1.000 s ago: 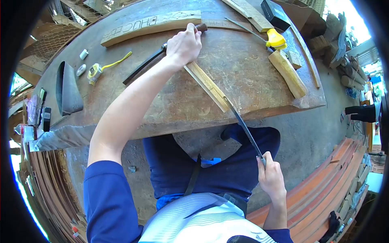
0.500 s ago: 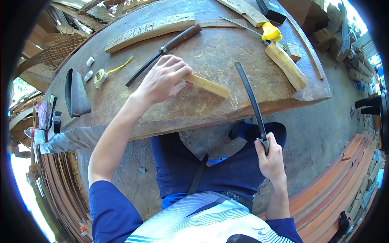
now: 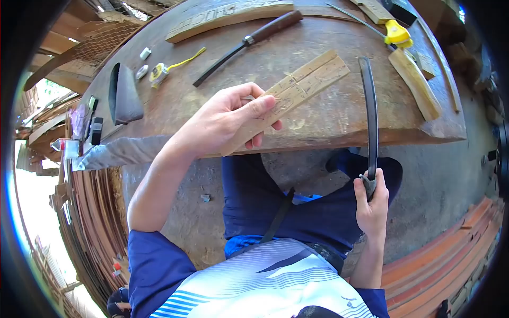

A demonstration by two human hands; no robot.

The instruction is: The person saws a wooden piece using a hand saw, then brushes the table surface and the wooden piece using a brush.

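My left hand (image 3: 228, 116) is closed on a short, flat wooden strip (image 3: 313, 79), with the thumb lying on its upper face. Pencil-like lines and marks cover that face, and the strip slants up to the right over the bench edge. Lower down on the right, my right hand (image 3: 373, 206) grips a long, narrow, dark blade-like tool (image 3: 370, 111) by its grey end. The tool points away from me, nearly upright in the view, its far end over the workbench. It is apart from the strip. My fingers partly hide its grip.
On the wooden workbench (image 3: 318, 122) lie a wooden-handled tool with a dark blade (image 3: 249, 40), a tape measure (image 3: 159, 74), a yellow-handled tool (image 3: 397, 34), a wood block (image 3: 416, 85), a lettered board (image 3: 228, 21) and a dark curved piece (image 3: 126, 100). Planks (image 3: 445, 259) lie at right.
My left hand has turned the wooden strip so its marked face shows, tilting it up to the right. The dark tool stands more upright. The whole view has shifted.
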